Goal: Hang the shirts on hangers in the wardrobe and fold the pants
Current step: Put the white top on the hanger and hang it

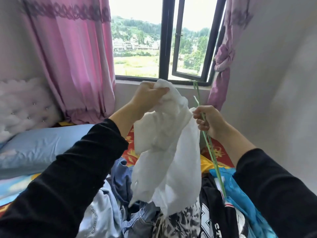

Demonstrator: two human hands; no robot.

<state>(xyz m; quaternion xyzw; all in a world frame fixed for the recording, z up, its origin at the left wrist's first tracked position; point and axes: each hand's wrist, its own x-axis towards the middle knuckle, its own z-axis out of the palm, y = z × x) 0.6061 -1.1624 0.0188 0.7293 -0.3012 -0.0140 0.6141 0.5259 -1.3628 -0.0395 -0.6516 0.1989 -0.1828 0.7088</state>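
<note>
Looking down over the bed, I see the left hand clenched round the bunched top of the white shirt, holding it up in front of the window. The right hand grips a thin green hanger that slants just beside the shirt's right edge. The shirt hangs between both hands above a heap of jeans, a leopard-print piece and a black garment.
</note>
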